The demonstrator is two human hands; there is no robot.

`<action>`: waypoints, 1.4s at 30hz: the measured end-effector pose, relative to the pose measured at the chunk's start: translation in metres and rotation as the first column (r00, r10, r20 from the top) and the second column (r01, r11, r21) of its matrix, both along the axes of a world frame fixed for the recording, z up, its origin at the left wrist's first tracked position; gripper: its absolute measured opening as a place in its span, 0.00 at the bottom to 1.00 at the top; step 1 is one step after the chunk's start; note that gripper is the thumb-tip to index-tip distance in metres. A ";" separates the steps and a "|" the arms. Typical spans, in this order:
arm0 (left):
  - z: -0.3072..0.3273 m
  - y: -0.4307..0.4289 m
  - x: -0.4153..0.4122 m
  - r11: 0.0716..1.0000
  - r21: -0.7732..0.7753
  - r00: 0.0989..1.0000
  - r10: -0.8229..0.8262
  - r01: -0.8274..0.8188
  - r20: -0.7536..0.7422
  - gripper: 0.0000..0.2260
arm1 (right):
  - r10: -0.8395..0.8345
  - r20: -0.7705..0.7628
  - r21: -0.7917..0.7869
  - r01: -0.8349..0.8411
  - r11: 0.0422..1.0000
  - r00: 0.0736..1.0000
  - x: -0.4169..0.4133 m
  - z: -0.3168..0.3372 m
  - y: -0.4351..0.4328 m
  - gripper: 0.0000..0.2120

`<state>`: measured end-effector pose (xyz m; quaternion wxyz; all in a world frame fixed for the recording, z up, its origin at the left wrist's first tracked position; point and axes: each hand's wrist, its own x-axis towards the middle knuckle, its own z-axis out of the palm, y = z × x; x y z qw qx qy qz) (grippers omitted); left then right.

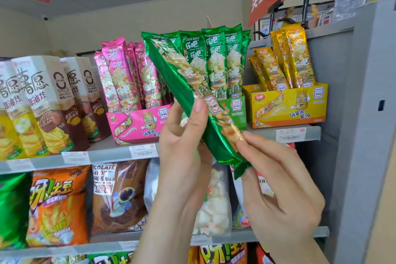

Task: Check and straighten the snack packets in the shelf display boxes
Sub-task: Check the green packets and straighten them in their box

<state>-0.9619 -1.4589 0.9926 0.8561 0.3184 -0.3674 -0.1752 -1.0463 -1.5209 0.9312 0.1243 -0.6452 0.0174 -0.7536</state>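
Two hands [184,148] [278,186] around one tilted green packet [192,100]

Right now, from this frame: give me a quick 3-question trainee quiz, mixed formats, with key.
1. True or false: the green packet is held upright.
2. Which display box sits furthest right on the shelf? A pink, B green, C yellow.
3. Which hand pinches the packet's lower end?
Key: 1 false, it is tilted, top toward the upper left. 2 C, the yellow box. 3 the right hand; the left hand grips its middle.
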 end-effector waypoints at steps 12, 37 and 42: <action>-0.002 0.006 0.012 0.972 0.226 0.977 0.107 -0.064 -0.182 0.34 | 0.387 -0.351 0.121 -0.369 0.922 0.853 -0.013 0.003 0.001 0.21; -0.053 0.007 -0.016 0.946 0.243 0.882 0.078 -0.213 0.466 0.19 | 0.558 -0.171 0.408 -0.457 0.790 0.812 -0.020 0.113 -0.063 0.06; -0.052 0.002 -0.020 0.902 0.249 0.878 0.227 -0.353 0.422 0.12 | 0.511 -0.155 0.385 -0.424 0.820 0.846 -0.015 0.115 -0.068 0.03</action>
